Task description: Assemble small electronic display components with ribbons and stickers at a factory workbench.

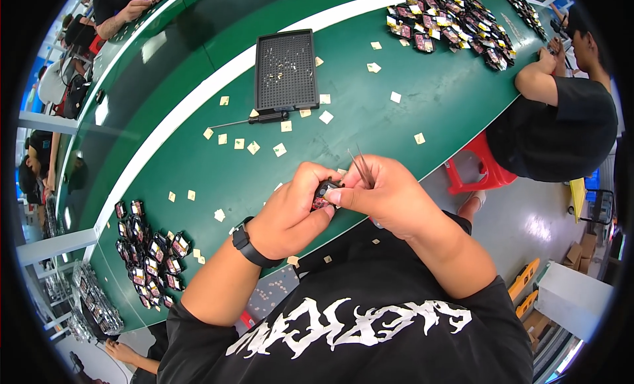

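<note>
While a person is leaning in over a green surface (360, 130), the fingers of the left hand (284, 212) are curling snugly around a small black device (321, 200), which is sitting between the two hands. The fingers of the right hand (393, 199) are pinching a pair of metal tweezers (363, 173), and the right thumb appears to be reaching onto the device's right side. The angle between tool and device is what seems to be counting here: the tweezers are pointing away from the wearer, leaving the device lying behind their tips, nearer the body and to the left. Nothing visible is being gripped between the prongs. Of the two hands, the left is keeping closer company with the device, covering so much of it that its long axis cannot be told. Beyond the fingers, pale square pieces (280, 149) are dotting the surface; farther out and to the left, a black tray (304, 97) is lying with a screwdriver (267, 118) just beside its near edge. Black units are crowding into a left pile (152, 258), well apart from the fingers, and a far pile (449, 24), beyond them and to the right.
</note>
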{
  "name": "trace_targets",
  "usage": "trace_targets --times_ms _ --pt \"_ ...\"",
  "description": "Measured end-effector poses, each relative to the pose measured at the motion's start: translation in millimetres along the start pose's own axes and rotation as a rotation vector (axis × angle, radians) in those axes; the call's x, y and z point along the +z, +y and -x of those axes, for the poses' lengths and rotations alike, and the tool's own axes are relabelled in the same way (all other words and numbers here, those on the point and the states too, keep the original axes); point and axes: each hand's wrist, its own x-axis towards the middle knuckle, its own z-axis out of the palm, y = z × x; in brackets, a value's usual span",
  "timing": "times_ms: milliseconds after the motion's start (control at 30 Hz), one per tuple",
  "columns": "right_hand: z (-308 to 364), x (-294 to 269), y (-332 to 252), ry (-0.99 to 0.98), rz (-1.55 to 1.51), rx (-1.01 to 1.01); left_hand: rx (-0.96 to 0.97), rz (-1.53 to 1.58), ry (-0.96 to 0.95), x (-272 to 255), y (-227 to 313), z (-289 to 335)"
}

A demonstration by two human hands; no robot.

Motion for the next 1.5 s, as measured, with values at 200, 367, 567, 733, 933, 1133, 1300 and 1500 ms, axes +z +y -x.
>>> trace_targets --times_ms 200,367,567,733,933,1133,1300,1500 --pt "-2.5 -2.1 -5.5 -0.042 -0.019 0.090 -0.125 0.076 0.003 3.9 -1.8 1.1" --pt "-0.7 -6.2 8.0 -0.052 -0.241 -0.063 -0.148 0.527 0.137 11.5 -1.4 0.8" --pt "-0.1 -10.8 9.9 -0.120 -0.151 -0.087 -0.176 0.527 0.074 2.7 -3.5 3.1" --pt "0.2 -22.5 14.7 -0.159 -0.173 -0.083 -0.133 0.493 0.087 4.0 -8.5 1.0" --pt "-2.0 -21.7 8.0 -0.147 -0.060 -0.065 -0.100 0.216 0.231 13.5 -6.2 -0.4" --pt "-15.5 -71.2 -20.9 0.293 0.239 -0.296 -0.102 0.355 0.385 11.5 -14.0 3.5" --pt "-68.8 -155.4 -35.3 0.866 1.171 -0.892 -0.016 0.073 0.359 16.5 -6.8 -9.4" --pt "-110.3 -181.2 -52.9 0.754 1.566 -0.797 -0.106 -0.490 0.603 2.5 27.6 26.4"
